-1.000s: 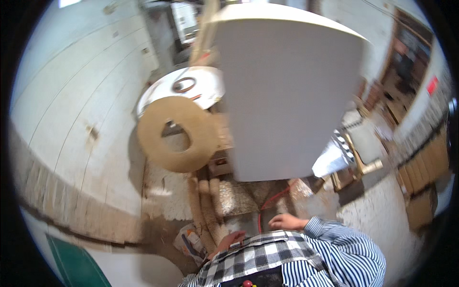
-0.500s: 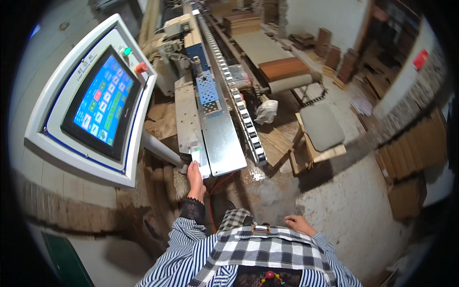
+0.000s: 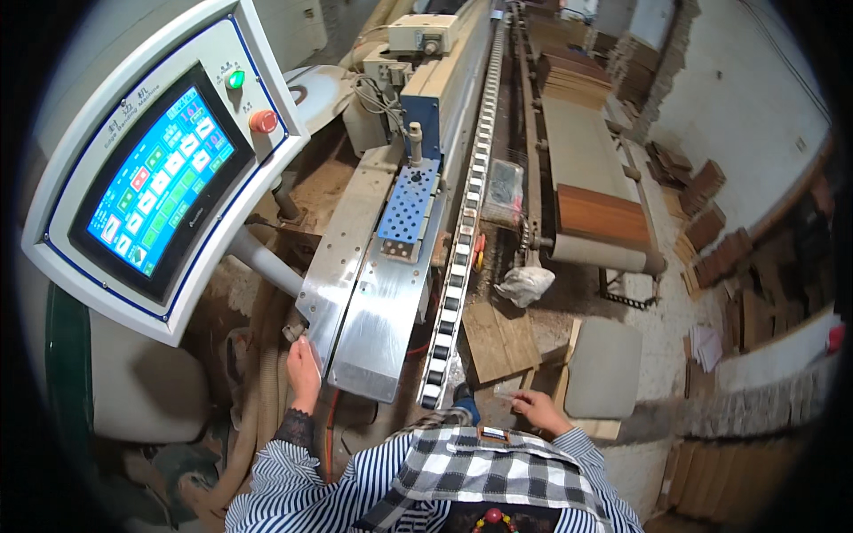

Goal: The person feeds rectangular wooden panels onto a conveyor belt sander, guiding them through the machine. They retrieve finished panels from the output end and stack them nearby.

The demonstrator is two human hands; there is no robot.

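Here's my left hand point(image 3: 304, 373) at the near end of the metal plate point(image 3: 342, 266), left of the roller track point(image 3: 458, 280), grip unclear; my right hand point(image 3: 538, 411) half-curls, contents unclear.

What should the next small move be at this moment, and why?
Probably ease the bare right hand slightly farther right: it is beside the near end of the white-and-black segmented conveyor chain, and whether that chain runs can't be told. The bare left hand is farther from it, by the left flat silver metal plate.
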